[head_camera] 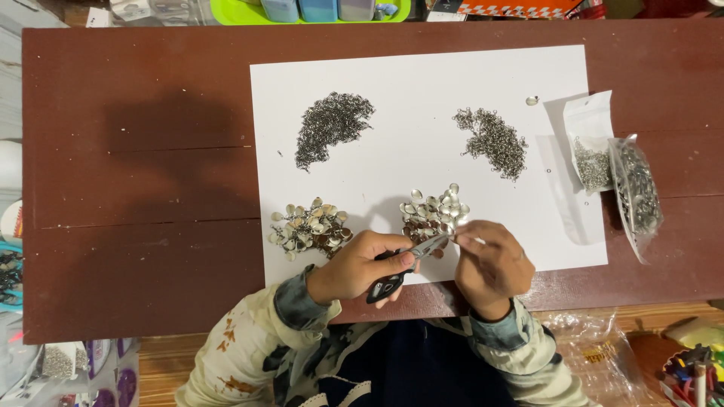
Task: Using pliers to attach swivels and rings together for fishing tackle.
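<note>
My left hand [354,265] grips black-handled pliers [403,265] whose jaws point right toward my right hand [492,265]. That hand pinches a small shiny piece at its fingertips, right at the plier tips; the piece is too small to make out. Both hands sit at the near edge of a white paper sheet [422,83]. On the sheet lie two heaps of flat silver and brown scale-like pieces, one left [308,228] and one just beyond my fingers [431,211]. Farther back are two piles of small metal rings, left [330,124] and right [494,142].
The sheet lies on a dark brown wooden table [136,166]. Two clear plastic bags of metal bits [592,147] [637,192] lie at the sheet's right edge. A green tray with containers [309,10] stands at the far edge. Clutter sits at the lower left and lower right.
</note>
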